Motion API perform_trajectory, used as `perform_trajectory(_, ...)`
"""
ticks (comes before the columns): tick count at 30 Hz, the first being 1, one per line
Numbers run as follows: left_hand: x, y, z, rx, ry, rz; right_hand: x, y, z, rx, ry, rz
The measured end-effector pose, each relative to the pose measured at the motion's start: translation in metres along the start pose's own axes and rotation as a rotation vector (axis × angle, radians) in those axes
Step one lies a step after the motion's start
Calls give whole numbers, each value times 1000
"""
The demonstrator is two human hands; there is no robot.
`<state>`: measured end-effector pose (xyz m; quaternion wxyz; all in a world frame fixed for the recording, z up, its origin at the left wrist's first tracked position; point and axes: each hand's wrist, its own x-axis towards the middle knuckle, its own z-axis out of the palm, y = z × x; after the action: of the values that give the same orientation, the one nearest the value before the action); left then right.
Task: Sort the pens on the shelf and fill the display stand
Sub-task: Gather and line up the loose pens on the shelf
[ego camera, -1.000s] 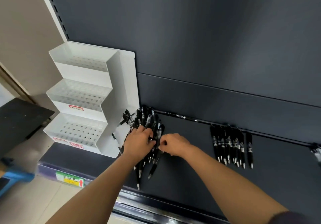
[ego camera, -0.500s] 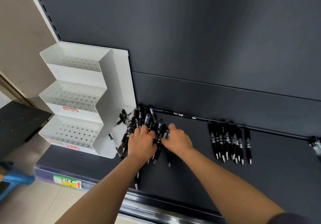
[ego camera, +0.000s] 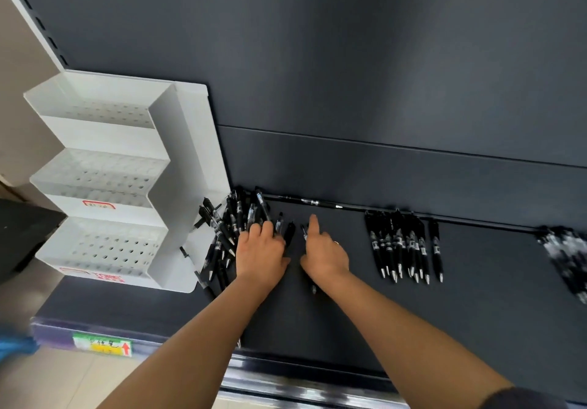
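pens [ego camera: 233,227] under left hand [ego camera: 261,254]; shelf tag [ego camera: 101,343] writing possibly chinese, blurred.

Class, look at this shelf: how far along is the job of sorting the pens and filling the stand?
Done: a neat row of pens lies side by side on the dark shelf. In hand: the left hand and right hand rest on the jumbled pile beside the stand. Left: the white display stand shows no pens in any tier.
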<state>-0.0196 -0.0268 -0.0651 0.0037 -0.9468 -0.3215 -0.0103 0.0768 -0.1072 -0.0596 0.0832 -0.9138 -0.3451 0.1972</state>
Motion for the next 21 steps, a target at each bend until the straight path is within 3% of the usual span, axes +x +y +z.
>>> perform_trajectory(12, 11, 27, 1, -32, -75, 44, -2, 24, -14, 133, 8, 116)
perform_trajectory(21, 35, 93, -25, -612, -215, 8, -4, 81, -65, 210, 145, 205)
